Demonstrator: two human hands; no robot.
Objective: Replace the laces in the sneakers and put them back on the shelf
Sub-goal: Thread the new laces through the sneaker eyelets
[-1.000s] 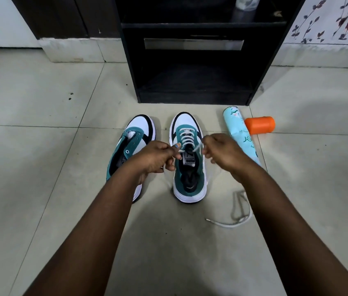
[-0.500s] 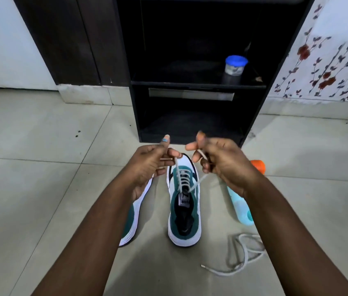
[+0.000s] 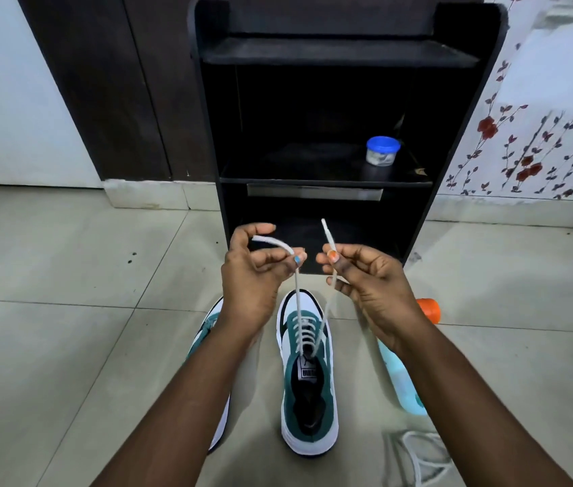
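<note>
A white and teal sneaker (image 3: 308, 391) stands upright on the floor tiles, toe toward the black shelf unit (image 3: 327, 142). A white lace (image 3: 298, 304) is threaded through its eyelets, and both ends rise from the top eyelets. My left hand (image 3: 253, 275) pinches the left end, which loops over its fingers. My right hand (image 3: 366, 272) pinches the right end, its tip pointing up. The second sneaker (image 3: 207, 332) lies to the left, mostly hidden by my left forearm. A loose white lace (image 3: 418, 455) lies on the floor at the lower right.
A light blue spray can (image 3: 402, 388) with an orange cap (image 3: 429, 309) lies on the floor right of the laced sneaker. A small jar with a blue lid (image 3: 381, 151) sits on the middle shelf. The bottom shelf compartment is dark.
Both hands have risen and moved apart, pulling the two lace ends up taut from the sneaker. The view has tilted up, showing more of the shelf.
</note>
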